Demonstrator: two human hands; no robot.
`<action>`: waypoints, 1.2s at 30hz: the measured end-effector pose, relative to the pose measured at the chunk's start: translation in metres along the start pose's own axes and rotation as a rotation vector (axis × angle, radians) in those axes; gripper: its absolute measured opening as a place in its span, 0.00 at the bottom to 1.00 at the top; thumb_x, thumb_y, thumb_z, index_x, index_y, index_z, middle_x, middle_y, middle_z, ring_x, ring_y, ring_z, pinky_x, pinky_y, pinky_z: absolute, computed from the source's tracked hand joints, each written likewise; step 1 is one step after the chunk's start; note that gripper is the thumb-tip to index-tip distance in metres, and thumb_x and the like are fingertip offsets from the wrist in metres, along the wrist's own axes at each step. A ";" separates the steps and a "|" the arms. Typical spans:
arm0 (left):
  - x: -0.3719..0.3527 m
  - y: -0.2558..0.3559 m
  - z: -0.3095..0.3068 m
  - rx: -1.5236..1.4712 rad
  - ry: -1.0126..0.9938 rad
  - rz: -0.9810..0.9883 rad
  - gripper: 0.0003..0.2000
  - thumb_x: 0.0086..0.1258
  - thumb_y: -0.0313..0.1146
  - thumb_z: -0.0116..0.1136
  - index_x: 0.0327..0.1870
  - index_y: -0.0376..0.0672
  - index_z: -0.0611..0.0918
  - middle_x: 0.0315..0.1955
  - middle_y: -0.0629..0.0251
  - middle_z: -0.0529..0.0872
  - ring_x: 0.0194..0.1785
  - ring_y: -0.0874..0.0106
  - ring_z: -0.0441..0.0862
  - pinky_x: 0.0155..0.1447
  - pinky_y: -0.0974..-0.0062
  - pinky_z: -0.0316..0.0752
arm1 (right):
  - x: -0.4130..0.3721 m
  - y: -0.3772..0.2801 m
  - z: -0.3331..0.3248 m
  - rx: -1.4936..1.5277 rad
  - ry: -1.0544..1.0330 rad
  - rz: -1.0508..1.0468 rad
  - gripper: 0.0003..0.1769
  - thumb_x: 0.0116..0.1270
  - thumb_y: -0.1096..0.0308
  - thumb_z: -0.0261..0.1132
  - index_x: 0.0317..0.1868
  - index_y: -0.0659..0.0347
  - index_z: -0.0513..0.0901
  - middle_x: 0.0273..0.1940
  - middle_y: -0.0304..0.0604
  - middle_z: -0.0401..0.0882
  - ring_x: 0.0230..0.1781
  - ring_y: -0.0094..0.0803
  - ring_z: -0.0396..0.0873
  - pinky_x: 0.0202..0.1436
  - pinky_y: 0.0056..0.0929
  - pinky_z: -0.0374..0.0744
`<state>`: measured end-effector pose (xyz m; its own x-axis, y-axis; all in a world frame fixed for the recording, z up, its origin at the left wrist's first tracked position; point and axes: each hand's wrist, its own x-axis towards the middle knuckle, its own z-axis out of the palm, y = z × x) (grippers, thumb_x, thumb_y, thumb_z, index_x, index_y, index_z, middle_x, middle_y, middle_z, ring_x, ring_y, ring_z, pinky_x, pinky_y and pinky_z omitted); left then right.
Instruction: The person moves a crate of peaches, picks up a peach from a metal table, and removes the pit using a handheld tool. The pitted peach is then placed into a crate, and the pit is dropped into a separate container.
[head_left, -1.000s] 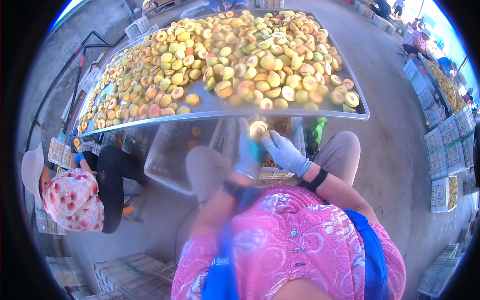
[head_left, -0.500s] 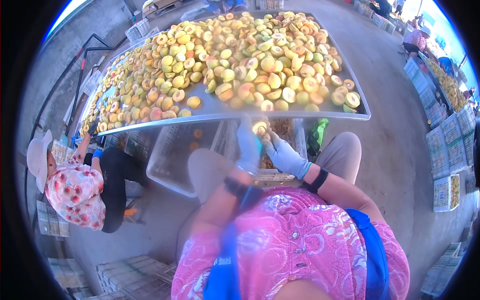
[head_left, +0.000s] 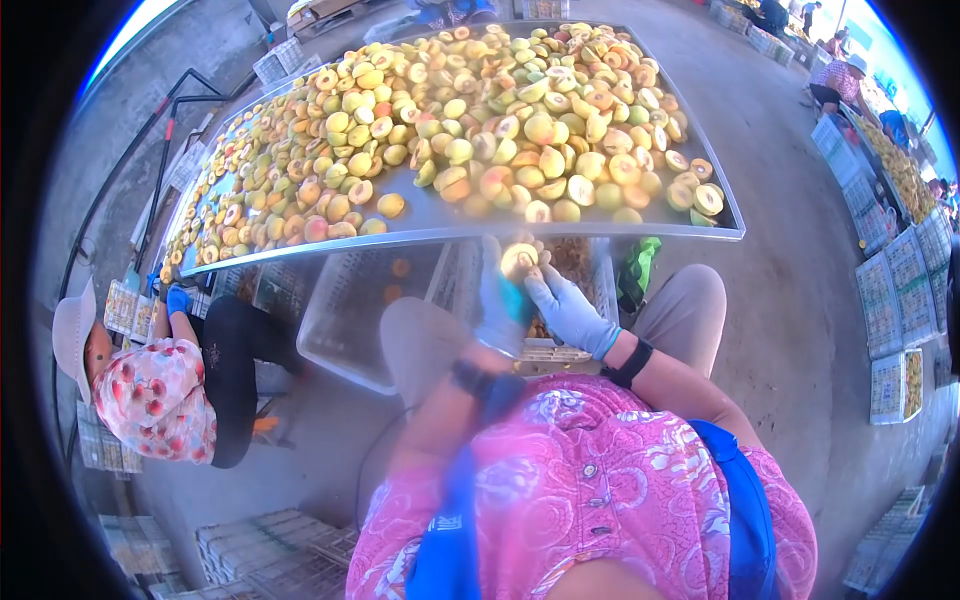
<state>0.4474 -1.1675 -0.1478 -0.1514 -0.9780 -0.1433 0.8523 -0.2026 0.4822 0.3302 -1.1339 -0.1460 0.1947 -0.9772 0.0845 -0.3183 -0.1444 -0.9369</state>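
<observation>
Between my gloved hands, just below the front edge of the metal table (head_left: 375,240), is a halved yellow fruit (head_left: 519,260). My right hand (head_left: 567,308), in a pale glove, has its fingers closed at the fruit's right side. My left hand (head_left: 503,305) is on the left, partly blurred, with something teal in its grip that I cannot make out clearly. A heap of cut yellow and green fruit (head_left: 540,130) covers much of the table. Under my hands stands a white crate (head_left: 603,280) with pieces in it.
A translucent bin (head_left: 325,320) stands left of my knees, and a green bag (head_left: 637,270) right of the crate. A co-worker in a hat (head_left: 150,390) sits at the far left. Stacked crates (head_left: 890,290) line the right side; more crates (head_left: 270,550) lie behind at lower left.
The co-worker's arms at the left have drawn closer together below the table's corner. My hands stay in nearly the same place, with the fruit still between them.
</observation>
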 end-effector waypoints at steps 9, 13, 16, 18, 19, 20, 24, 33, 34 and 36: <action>0.004 0.000 -0.005 -0.127 -0.027 0.004 0.26 0.71 0.60 0.50 0.48 0.42 0.79 0.46 0.62 0.83 0.51 0.65 0.80 0.59 0.64 0.76 | 0.000 -0.010 -0.001 -0.005 -0.004 -0.036 0.28 0.77 0.48 0.46 0.56 0.68 0.73 0.41 0.66 0.81 0.44 0.60 0.80 0.48 0.46 0.76; 0.007 -0.003 -0.012 -0.108 -0.024 0.016 0.27 0.71 0.60 0.51 0.50 0.42 0.79 0.47 0.61 0.82 0.52 0.66 0.79 0.60 0.64 0.75 | 0.002 -0.006 -0.001 -0.011 -0.015 -0.029 0.27 0.77 0.49 0.46 0.55 0.68 0.73 0.41 0.66 0.81 0.44 0.60 0.80 0.48 0.47 0.76; -0.002 -0.003 0.003 -0.025 0.006 0.074 0.25 0.74 0.58 0.48 0.50 0.42 0.78 0.48 0.62 0.81 0.53 0.67 0.78 0.61 0.65 0.75 | 0.001 -0.009 -0.002 -0.027 0.002 -0.033 0.26 0.77 0.50 0.46 0.54 0.68 0.73 0.40 0.66 0.81 0.44 0.60 0.80 0.47 0.47 0.76; -0.018 -0.001 0.024 0.119 0.022 0.177 0.24 0.77 0.56 0.43 0.50 0.41 0.78 0.48 0.63 0.81 0.53 0.68 0.77 0.61 0.67 0.74 | 0.001 -0.010 -0.002 -0.035 0.029 -0.040 0.26 0.77 0.50 0.46 0.53 0.68 0.74 0.40 0.66 0.81 0.43 0.60 0.80 0.47 0.48 0.75; -0.019 -0.001 0.026 0.121 0.022 0.175 0.24 0.77 0.56 0.43 0.50 0.41 0.78 0.48 0.63 0.81 0.53 0.68 0.77 0.61 0.67 0.74 | 0.002 -0.009 -0.003 -0.031 0.021 -0.062 0.26 0.77 0.50 0.45 0.53 0.68 0.74 0.39 0.65 0.81 0.43 0.60 0.80 0.47 0.48 0.76; -0.019 -0.002 0.028 0.210 0.012 0.251 0.24 0.78 0.55 0.41 0.50 0.40 0.78 0.47 0.62 0.81 0.52 0.69 0.78 0.60 0.67 0.75 | 0.003 -0.007 -0.004 -0.027 0.015 -0.083 0.26 0.77 0.50 0.45 0.52 0.68 0.74 0.39 0.65 0.81 0.43 0.60 0.80 0.47 0.48 0.76; -0.007 0.004 0.017 0.390 -0.002 0.272 0.25 0.78 0.56 0.39 0.46 0.40 0.78 0.43 0.61 0.81 0.47 0.69 0.79 0.55 0.68 0.78 | 0.002 0.004 -0.003 -0.041 -0.043 0.003 0.26 0.78 0.49 0.44 0.52 0.68 0.74 0.39 0.64 0.81 0.42 0.59 0.81 0.47 0.47 0.76; -0.007 -0.002 0.015 0.192 0.034 0.130 0.25 0.76 0.58 0.43 0.45 0.41 0.78 0.44 0.62 0.81 0.49 0.68 0.79 0.58 0.64 0.77 | 0.001 0.015 0.007 0.104 0.026 -0.068 0.27 0.77 0.50 0.46 0.52 0.69 0.75 0.40 0.62 0.81 0.43 0.54 0.81 0.49 0.43 0.76; -0.006 -0.002 0.013 0.193 0.033 0.132 0.25 0.76 0.58 0.43 0.45 0.41 0.78 0.44 0.62 0.81 0.49 0.68 0.79 0.58 0.64 0.77 | 0.000 0.014 0.006 0.097 0.036 -0.069 0.26 0.77 0.50 0.46 0.51 0.69 0.76 0.40 0.62 0.81 0.43 0.53 0.81 0.49 0.42 0.76; 0.000 -0.002 0.011 0.070 0.001 0.047 0.25 0.75 0.59 0.45 0.47 0.42 0.77 0.47 0.62 0.80 0.51 0.66 0.78 0.60 0.63 0.75 | 0.002 0.012 0.006 0.087 0.043 -0.076 0.26 0.77 0.51 0.47 0.50 0.69 0.76 0.40 0.62 0.81 0.43 0.52 0.81 0.49 0.41 0.76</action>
<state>0.4405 -1.1674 -0.1395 -0.1111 -0.9866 -0.1197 0.8212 -0.1590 0.5480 0.3322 -1.1364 -0.1592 0.1747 -0.9700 0.1690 -0.2216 -0.2060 -0.9531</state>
